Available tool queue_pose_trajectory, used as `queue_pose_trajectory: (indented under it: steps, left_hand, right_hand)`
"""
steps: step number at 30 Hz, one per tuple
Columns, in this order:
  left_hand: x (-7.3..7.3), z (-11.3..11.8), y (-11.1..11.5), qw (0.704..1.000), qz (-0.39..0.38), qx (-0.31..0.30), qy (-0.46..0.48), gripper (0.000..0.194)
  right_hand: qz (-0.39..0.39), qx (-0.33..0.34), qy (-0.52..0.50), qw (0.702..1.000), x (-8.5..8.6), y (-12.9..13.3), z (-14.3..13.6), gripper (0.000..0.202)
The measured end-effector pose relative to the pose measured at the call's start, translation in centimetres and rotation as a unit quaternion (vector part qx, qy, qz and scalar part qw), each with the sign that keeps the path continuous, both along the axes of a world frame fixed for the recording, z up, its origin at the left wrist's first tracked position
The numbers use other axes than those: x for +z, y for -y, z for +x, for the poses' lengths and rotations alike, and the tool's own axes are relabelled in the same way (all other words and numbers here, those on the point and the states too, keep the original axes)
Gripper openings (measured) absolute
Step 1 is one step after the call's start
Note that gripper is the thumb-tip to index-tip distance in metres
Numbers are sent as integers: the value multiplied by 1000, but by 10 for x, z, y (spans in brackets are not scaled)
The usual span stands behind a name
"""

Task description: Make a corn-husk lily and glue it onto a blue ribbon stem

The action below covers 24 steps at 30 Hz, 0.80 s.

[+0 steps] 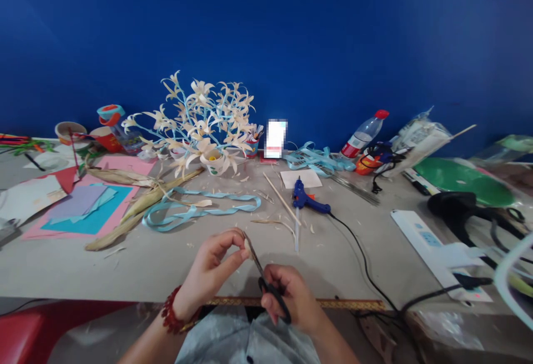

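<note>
My left hand [216,261], with a red bead bracelet at the wrist, pinches a small pale piece of corn husk [247,245] between thumb and fingers. Black-handled scissors [272,296] are gripped in my right hand [291,294], their blades pointing up and left and touching the pale piece. Whether the blades are fully closed is hard to see. Beyond my hands lie a light blue ribbon [200,193] in loops and several dried corn husks [141,203]. Pale husk flowers on blue stems [204,122] stand in paper cups at the back.
A blue glue gun [310,200] lies right of centre, its black cord running to a white power strip [433,253]. Wooden sticks [281,197], coloured paper [81,225], a tilted bottle [364,133] and a lit phone [275,137] are around. A red stool [25,333] is lower left.
</note>
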<state>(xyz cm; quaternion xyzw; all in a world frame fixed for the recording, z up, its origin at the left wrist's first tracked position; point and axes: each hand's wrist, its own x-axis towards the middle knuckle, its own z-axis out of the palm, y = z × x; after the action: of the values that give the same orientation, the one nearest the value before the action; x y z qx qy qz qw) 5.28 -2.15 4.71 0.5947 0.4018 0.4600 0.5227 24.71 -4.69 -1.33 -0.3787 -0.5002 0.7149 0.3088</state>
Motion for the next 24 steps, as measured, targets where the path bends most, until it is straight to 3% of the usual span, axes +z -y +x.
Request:
queue_pose_trajectory:
  steps: [9, 12, 14, 17, 21, 24]
  left_hand:
    - [1, -5, -5, 996, -46, -42, 60, 15]
    - [-1, -4, -6, 987, -92, -57, 117, 11]
    - [-4, -4, -7, 982, -116, -58, 137, 11]
    - [-8, -6, -8, 982, -126, -46, 132, 12]
    - [-10, -12, -11, 985, -134, -28, 109, 11]
    - [-9, -17, -17, 988, -122, -20, 95, 13]
  right_hand:
    - [-15, -40, 37, 998, 5, -6, 1, 62]
    - [42, -76, 135, 987, 8, -13, 6, 53]
    - [135, -94, 273, 948, 11, -17, 10, 43]
    - [224, -107, 457, 854, 15, -22, 14, 31]
    - [282, -98, 554, 777, 18, -26, 10, 33]
    - [321, -34, 580, 748, 22, -31, 5, 22]
